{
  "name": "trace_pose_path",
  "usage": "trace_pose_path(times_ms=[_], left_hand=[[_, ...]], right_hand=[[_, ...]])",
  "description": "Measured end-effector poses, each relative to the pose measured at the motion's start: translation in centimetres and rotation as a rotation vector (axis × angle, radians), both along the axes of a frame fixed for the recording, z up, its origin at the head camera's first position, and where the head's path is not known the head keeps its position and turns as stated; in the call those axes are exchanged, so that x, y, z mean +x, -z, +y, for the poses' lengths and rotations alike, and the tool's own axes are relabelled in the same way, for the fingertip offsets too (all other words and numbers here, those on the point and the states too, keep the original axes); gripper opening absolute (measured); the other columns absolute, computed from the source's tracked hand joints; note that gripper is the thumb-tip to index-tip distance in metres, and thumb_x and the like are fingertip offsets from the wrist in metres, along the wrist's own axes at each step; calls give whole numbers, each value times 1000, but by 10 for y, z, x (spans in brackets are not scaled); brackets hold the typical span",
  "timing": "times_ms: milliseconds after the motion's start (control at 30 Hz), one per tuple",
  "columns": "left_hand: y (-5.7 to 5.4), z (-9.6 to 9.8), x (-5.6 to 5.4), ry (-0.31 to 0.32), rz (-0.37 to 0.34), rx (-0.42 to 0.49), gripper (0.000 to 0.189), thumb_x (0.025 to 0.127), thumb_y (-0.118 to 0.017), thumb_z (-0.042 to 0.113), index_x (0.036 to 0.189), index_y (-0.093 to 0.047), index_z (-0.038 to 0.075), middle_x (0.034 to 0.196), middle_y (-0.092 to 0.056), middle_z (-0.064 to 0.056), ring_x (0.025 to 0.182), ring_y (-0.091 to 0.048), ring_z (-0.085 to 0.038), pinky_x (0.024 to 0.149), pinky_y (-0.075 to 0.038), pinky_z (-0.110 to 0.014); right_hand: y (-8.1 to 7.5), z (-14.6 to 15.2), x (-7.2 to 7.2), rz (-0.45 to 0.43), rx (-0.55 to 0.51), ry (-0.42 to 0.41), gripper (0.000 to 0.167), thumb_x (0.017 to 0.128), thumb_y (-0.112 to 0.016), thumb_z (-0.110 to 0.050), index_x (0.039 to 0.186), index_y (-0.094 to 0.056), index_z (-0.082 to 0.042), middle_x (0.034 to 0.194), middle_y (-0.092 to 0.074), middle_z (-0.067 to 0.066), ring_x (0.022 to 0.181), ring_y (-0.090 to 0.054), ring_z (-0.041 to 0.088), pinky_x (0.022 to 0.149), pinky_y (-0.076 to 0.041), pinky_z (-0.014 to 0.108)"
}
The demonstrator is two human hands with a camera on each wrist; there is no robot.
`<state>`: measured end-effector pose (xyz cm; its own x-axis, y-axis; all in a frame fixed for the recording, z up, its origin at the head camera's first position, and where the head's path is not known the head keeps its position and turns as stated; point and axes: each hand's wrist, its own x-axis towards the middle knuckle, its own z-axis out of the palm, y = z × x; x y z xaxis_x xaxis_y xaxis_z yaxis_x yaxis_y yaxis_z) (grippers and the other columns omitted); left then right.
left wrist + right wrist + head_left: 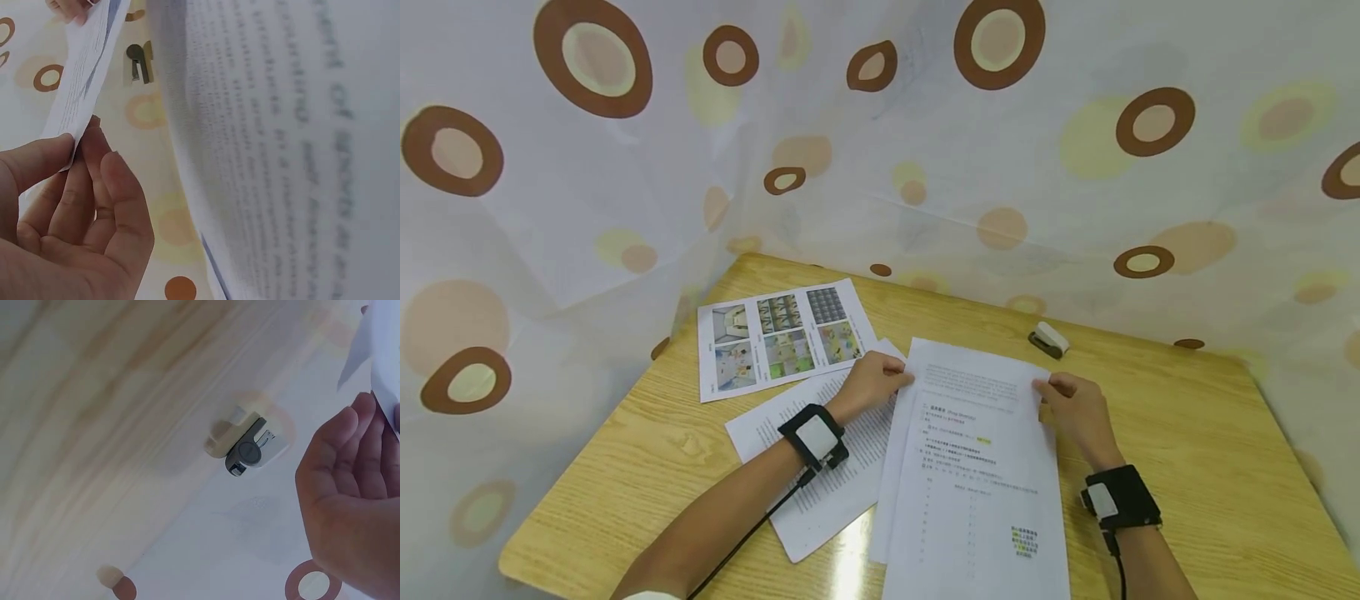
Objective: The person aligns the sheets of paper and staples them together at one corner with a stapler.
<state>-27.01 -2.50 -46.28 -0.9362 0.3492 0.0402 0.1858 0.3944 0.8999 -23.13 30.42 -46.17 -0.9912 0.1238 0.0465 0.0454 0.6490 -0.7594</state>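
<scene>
Between both hands stand a few printed sheets of paper (973, 467), tilted up over the table with the upper edges slightly out of line. My left hand (874, 385) pinches their left edge near the top; the left wrist view shows the thumb (44, 164) on one side and fingers behind. On the opposite edge, my right hand (1078, 417) grips the paper between thumb and fingers, partly cut off in the right wrist view. Beyond the sheets, near the table's back edge, lies a small white and dark stapler (1048, 339), also in the right wrist view.
Under my left forearm lies a page of dense text (820, 500). Behind it a sheet with several colour pictures (752, 387) rests at the table's left. A patterned curtain (925, 125) hangs along the back and sides of the wooden table (1195, 467).
</scene>
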Motion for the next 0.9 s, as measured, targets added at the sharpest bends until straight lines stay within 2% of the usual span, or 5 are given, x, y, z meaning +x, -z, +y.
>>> trace_pose_path(times_ms=[200, 367, 533, 667, 900], left_hand=[[-9, -2, -1, 5, 40, 33, 17, 98, -65, 16, 97, -79, 5, 90, -72, -4, 74, -60, -14, 66, -45, -27], [-15, -4, -2, -17, 56, 16, 17, 98, -66, 17, 102, -79, 5, 96, -72, -6, 77, -62, -15, 67, -44, -28], [-19, -5, -2, -27, 57, 7, 21, 99, -65, 19, 110, -77, 4, 107, -72, -9, 91, -67, -21, 76, -51, -32], [-24, -4, -3, -37, 75, 1, 24, 99, -65, 20, 114, -75, 4, 116, -70, -11, 103, -66, -24, 85, -52, -36], [-32, -4, -5, -39, 130, 21, 21, 99, -65, 18, 111, -76, 3, 121, -68, -13, 109, -64, -26, 89, -51, -37]], right_hand=[[-7, -4, 2, 50, -49, 17, 46, 100, -61, -40, 107, -67, 5, 105, -67, 19, 96, -59, 28, 71, -42, 27], [-5, -1, 2, 7, -49, 2, 51, 100, -61, -41, 118, -67, 6, 112, -66, 18, 99, -58, 22, 76, -44, 25], [-4, 1, 2, -12, -61, -27, 52, 99, -61, -43, 120, -67, 5, 117, -64, 19, 102, -55, 24, 80, -42, 29], [-7, 0, 2, 17, -68, -35, 49, 100, -60, -41, 117, -68, 4, 115, -63, 19, 99, -52, 25, 77, -41, 28], [-10, 0, 2, 104, -61, -24, 44, 100, -62, -38, 111, -71, 4, 108, -66, 17, 90, -52, 23, 68, -41, 25]])
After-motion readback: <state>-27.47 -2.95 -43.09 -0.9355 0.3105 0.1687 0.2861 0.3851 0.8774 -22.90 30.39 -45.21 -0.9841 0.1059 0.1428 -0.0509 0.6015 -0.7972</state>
